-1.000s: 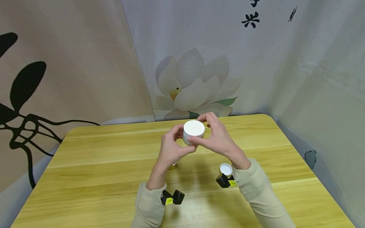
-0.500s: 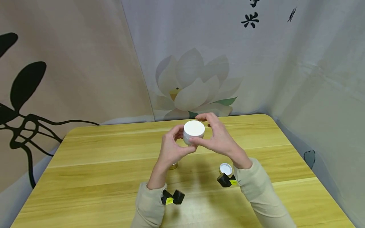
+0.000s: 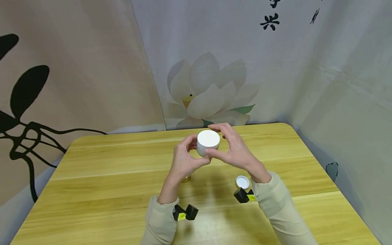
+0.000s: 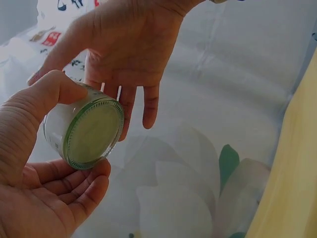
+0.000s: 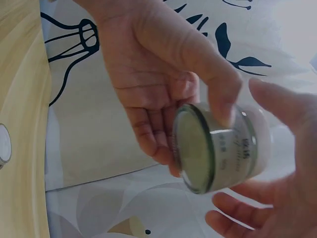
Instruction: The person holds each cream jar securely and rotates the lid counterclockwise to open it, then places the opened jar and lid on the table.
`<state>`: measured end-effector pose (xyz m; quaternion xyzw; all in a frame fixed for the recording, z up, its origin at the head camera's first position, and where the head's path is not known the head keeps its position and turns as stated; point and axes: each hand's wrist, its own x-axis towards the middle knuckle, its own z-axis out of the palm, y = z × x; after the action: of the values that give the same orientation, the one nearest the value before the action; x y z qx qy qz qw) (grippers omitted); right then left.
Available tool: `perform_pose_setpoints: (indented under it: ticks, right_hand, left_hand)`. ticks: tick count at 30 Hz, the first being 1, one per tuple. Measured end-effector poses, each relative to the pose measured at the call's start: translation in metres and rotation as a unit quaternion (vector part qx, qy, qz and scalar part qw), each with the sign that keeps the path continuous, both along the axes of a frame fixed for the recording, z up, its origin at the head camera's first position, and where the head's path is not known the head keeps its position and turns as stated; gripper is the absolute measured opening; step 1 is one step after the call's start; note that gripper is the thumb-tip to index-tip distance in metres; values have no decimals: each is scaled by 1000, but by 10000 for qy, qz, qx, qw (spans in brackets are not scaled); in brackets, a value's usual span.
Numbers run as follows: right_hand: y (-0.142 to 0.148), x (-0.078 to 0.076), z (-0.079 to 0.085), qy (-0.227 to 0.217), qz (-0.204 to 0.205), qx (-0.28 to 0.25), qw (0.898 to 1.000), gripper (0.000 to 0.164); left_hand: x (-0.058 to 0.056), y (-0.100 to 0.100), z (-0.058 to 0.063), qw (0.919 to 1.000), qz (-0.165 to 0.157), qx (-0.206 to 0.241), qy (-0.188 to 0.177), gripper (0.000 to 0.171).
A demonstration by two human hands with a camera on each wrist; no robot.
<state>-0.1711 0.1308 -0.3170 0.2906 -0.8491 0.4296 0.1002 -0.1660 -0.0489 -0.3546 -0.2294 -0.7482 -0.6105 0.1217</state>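
A small cosmetic cream jar [image 3: 204,151] with a white lid [image 3: 208,138] is held up over the table. My left hand [image 3: 184,157] grips the jar's body between thumb and fingers. In the left wrist view its round glass base [image 4: 96,133] faces the camera; printed lettering shows on its side in the right wrist view. My right hand [image 3: 236,149] is spread around the lid side, thumb in front and fingers behind. The right wrist view shows that thumb [image 5: 270,96] apart from the lid, while the left wrist view shows its fingers [image 4: 150,106] extended.
On the wooden table [image 3: 116,183], a round cap [image 3: 243,182] with a white inside and gold rim lies near the right wrist. Part of a gold object [image 3: 186,178] shows beside the left wrist. A printed curtain [image 3: 220,81] hangs behind the table's far edge.
The right hand has shifted slightly, its thumb sliding a little rightward and its index finger slightly lower. The jar and left hand stay nearly in place.
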Motion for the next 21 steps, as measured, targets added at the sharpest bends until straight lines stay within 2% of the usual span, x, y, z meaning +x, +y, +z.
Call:
perform_pose_setpoints:
  ticks: [4, 6, 11, 15, 18, 21]
  right_hand:
    - [-4, 0, -3, 4, -349, -130, 9993, 51]
    - [-5, -1, -3, 16, -385, -192, 9991, 48]
    - [-3, -1, -2, 73, 17, -235, 9997, 44]
    - [-1, -1, -1, 31, 278, -125, 9995, 56]
    - [-2, -1, -1, -71, 106, -86, 9999, 60]
    - [-4, -1, -1, -108, -149, -127, 9997, 53]
  left_hand:
    - [0, 1, 0, 10000, -29, 26, -7, 52]
    - [0, 1, 0, 10000, -50, 37, 12, 52]
    - [0, 1, 0, 10000, -73, 40, 52, 50]
    - [0, 0, -1, 10000, -76, 25, 59, 50]
    - [0, 0, 0, 9999, -82, 53, 58, 50]
    - [0, 0, 0, 9999, -94, 61, 48, 51]
